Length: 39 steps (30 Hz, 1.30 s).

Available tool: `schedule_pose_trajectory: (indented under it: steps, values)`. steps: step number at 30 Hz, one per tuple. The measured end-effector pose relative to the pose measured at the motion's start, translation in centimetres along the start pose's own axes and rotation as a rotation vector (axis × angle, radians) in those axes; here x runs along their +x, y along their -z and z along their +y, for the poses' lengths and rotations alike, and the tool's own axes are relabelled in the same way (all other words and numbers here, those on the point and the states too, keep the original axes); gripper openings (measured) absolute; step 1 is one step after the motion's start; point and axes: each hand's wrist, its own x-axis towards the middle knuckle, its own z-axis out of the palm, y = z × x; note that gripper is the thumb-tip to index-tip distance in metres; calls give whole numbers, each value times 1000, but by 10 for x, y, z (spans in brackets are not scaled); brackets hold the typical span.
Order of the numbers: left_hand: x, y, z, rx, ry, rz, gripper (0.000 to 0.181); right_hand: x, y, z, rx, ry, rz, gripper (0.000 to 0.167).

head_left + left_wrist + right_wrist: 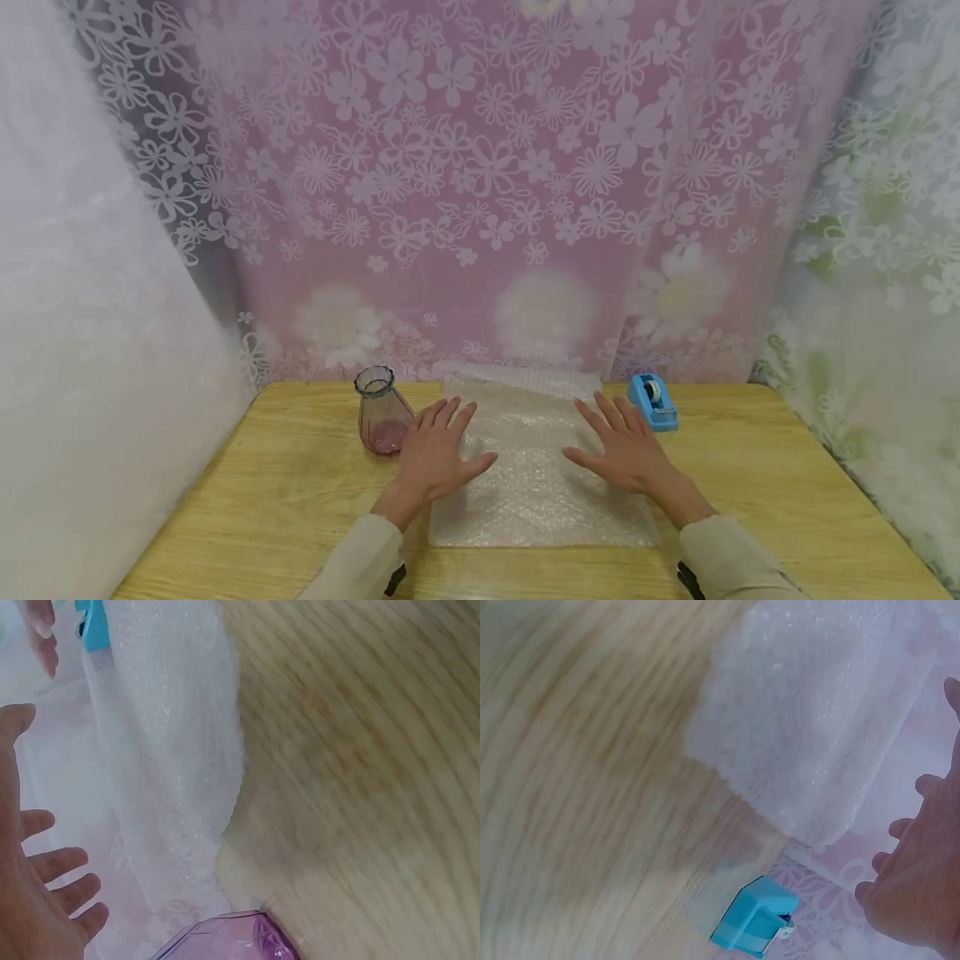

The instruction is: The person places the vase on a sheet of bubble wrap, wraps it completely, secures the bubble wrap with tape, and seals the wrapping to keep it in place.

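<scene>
A sheet of clear bubble wrap [525, 467] lies spread on the table, its far edge slightly raised against the curtain. My left hand [435, 458] hovers over the sheet's left side with fingers spread, holding nothing. Across from it, my right hand [626, 450] is likewise spread above the right side, and it holds nothing either. Just left of my left hand stands a faceted glass vase [381, 417], smoky grey at the rim and purple at the base. A blue tape dispenser [654, 402] sits beyond my right hand; the right wrist view shows it too.
The wood-grain table [300, 500] runs out to both sides of the sheet. Behind it hangs a pink flowered curtain [465, 208]. White translucent sheeting [97, 333] closes off the left, and a floral curtain [885, 333] the right.
</scene>
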Motion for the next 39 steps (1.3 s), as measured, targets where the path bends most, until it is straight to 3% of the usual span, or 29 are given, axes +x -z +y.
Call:
schedule_pose_trajectory:
  steps: [6, 22, 30, 34, 39]
  values:
    - [-4, 1, -3, -18, -5, 10, 78, 3, -2, -6, -8, -7, -42, 84]
    - [-11, 16, -14, -11, -53, 97, 74, 18, -10, -21, 33, 31, -40, 84]
    - [-20, 25, -30, -148, -8, 254, 58, 23, -18, -26, 47, 40, -34, 84]
    - [-22, 27, -38, -227, 11, 329, 41, 24, -20, -26, 60, 46, -22, 84]
    - [-28, 27, -50, -326, 121, 359, 26, 28, -22, -31, 92, 65, -19, 83]
